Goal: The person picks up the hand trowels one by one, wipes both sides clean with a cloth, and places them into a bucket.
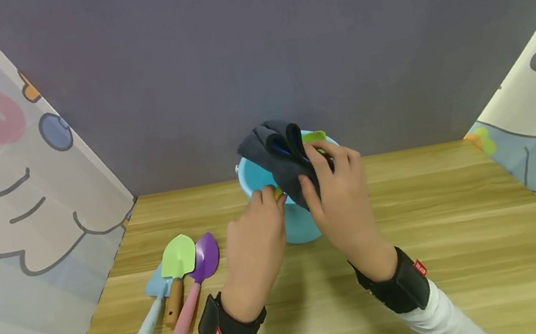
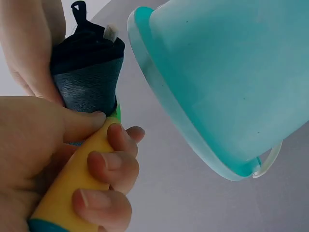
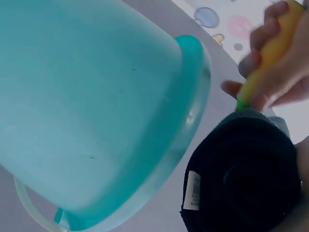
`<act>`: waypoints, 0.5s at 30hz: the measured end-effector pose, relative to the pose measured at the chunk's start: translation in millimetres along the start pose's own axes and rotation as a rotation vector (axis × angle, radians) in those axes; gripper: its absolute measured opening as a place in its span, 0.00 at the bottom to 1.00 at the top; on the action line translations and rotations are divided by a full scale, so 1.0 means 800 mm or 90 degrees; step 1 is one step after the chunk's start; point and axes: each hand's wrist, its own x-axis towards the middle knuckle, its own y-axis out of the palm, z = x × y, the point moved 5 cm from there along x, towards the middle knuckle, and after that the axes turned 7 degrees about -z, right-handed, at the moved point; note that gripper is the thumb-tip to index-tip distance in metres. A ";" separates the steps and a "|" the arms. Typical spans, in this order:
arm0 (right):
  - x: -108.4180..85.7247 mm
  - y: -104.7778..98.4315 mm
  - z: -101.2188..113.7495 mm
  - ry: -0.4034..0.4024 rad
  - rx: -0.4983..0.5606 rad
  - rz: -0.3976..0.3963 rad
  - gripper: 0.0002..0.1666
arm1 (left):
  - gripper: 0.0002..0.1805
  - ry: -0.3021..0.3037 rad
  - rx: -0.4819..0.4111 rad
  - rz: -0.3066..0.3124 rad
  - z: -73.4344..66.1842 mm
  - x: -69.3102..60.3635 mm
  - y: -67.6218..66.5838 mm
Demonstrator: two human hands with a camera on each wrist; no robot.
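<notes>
Over the bucket my left hand (image 1: 257, 238) grips the yellow handle (image 2: 79, 171) of a garden tool, its fingers curled round it. A bit of green shows where the handle meets the cloth; the cloth hides what lies beyond. My right hand (image 1: 339, 196) holds a folded dark grey cloth (image 1: 273, 157) with black edging against the tool. A white label (image 3: 193, 190) shows on the cloth in the right wrist view. Just behind and below both hands stands a light blue bucket (image 1: 301, 226). A green piece (image 1: 314, 137) shows at its far rim, partly hidden by the cloth.
Left of the bucket, three hand trowels lie together on the wooden table (image 1: 470, 228): a blue trowel (image 1: 148, 329), a green trowel (image 1: 177, 256) with a brown handle, and a purple trowel (image 1: 205, 257) with a pink handle. A grey wall (image 1: 248, 46) rises behind.
</notes>
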 end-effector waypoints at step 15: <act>-0.008 0.009 0.004 -0.005 -0.126 0.053 0.50 | 0.13 -0.003 -0.036 0.015 0.001 -0.001 0.001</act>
